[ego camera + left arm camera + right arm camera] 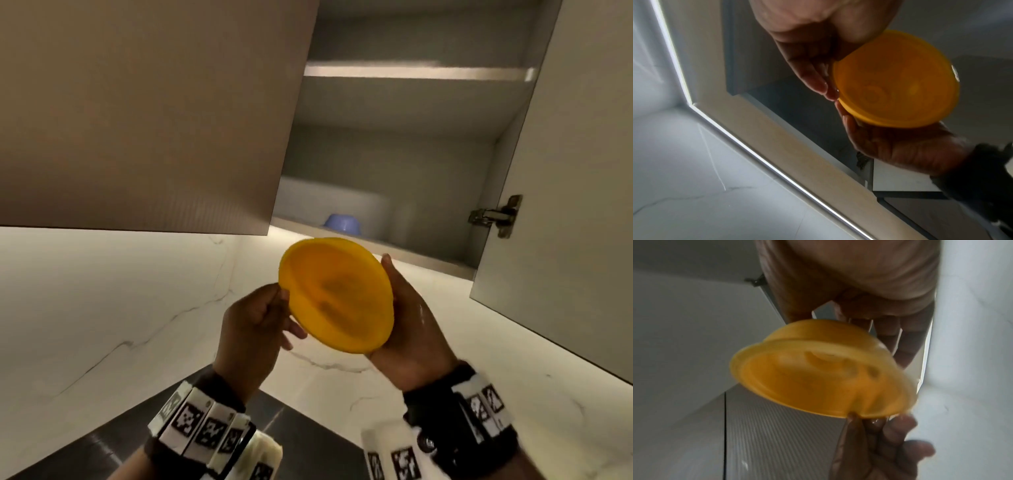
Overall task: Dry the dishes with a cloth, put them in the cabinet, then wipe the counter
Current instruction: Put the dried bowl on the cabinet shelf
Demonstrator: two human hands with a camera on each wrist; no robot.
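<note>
We log one smooth, round yellow plastic bowl (335, 296), rim pinched by left hand (255, 329), cupped by right hand (409, 329), its outline blurred in the right wrist view.

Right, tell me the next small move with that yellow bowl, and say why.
Probably lift the yellow bowl up and forward onto the cabinet's bottom shelf, beside the blue bowl. Both the left hand and the right hand grip its rim just below the open cabinet, the door is swung aside, and bare shelf shows to the blue bowl's right.
</note>
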